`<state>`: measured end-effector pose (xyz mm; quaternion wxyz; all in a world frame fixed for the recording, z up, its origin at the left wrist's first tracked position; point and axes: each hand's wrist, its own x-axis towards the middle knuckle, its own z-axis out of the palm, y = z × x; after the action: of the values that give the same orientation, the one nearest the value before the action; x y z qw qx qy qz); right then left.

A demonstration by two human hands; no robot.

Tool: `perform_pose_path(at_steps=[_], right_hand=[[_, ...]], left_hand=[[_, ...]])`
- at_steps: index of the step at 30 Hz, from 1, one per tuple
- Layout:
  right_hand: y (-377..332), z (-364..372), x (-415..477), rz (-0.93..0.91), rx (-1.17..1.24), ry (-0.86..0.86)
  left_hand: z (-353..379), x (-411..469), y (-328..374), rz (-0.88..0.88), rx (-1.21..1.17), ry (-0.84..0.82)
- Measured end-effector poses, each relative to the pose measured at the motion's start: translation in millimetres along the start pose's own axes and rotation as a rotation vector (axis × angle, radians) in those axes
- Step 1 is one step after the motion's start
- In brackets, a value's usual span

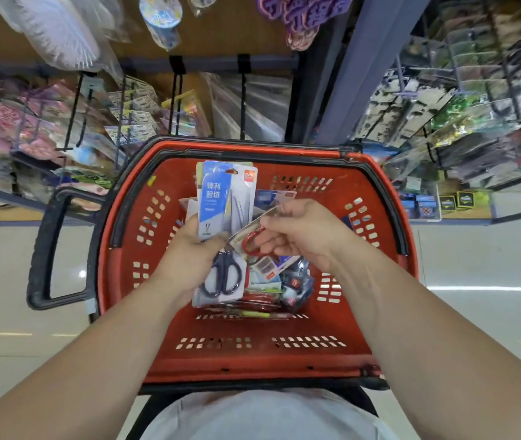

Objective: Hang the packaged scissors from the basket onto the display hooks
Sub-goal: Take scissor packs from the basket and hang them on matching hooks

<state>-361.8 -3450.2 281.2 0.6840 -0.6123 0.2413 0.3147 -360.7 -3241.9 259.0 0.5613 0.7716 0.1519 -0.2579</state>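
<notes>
Where the hands meet: above the middle of the basket (132, 281), both bare forearms reaching in from the near side.
Basket: hard red plastic with rounded corners, walls pierced by rows of small slots, and a black rim.
Handle (43, 249): a thick black loop sticking out on the basket's left.
Left hand (186, 258): grasping a fanned stack of flat packs upright, thumb across the front pack.
Front pack (218, 201): glossy blue and white card with printed characters; a clear blister covers long steel blades and dark oval finger loops.
Right hand (303, 236): fingers curled, pinching a smaller pack by its edge.
Smaller pack (253, 239): clear plastic over pale card, tilted, with red loop handles showing; its lower corner lies against the stack.
Basket contents: a loose heap of packs (284, 284) on the bottom, right of centre, in blue, red and white, probably more scissors.
Hooks (242, 103): thin black rods on a dark bar beyond the far rim.
Shelves: blurred packets hang far left and far right.
</notes>
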Motion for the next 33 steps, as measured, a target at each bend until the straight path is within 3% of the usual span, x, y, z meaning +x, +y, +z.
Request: perform_pose_path(at_steps=[4, 9, 12, 16, 20, 23, 25, 27, 29, 33], right_hand=[[4.8, -12.0, 1.6, -0.105, -0.132, 0.183], [-3.6, -17.7, 5.0, -0.043, 0.194, 0.134], [-7.5, -0.9, 15.6, -0.007, 0.278, 0.148], [-12.0, 23.6, 29.9, 0.019, 0.362, 0.252], [-8.9, 38.2, 36.9, 0.022, 0.313, 0.172], [16.9, 28.6, 44.7, 0.056, 0.362, 0.06], [54.0, 12.7, 60.0, 0.083, 0.181, 0.081], [97.9, -1.9, 75.8, 0.113, -0.236, 0.078], [135.2, -8.2, 89.3, 0.123, -0.652, -0.028], [170.5, 4.9, 109.9, 0.036, -1.244, -0.26]], left_hand=[[-0.7, -1.4, -3.7, -0.045, -0.041, -0.02], [1.0, -5.8, -6.7, -0.014, -0.067, 0.002], [15.3, -10.0, -0.5, -0.009, -0.212, 0.028], [14.5, -10.8, 7.1, -0.136, -0.393, -0.023], [0.8, -8.4, -0.6, -0.011, -0.165, -0.052], [-16.9, -6.6, -10.9, -0.047, -0.1, -0.002], [-32.8, -6.4, -15.5, -0.063, -0.098, 0.077], [-46.7, -5.7, -20.9, -0.052, -0.078, 0.155], [-52.8, -7.2, -22.3, -0.047, -0.058, 0.181], [-50.2, -11.5, -19.9, -0.05, -0.031, 0.197]])
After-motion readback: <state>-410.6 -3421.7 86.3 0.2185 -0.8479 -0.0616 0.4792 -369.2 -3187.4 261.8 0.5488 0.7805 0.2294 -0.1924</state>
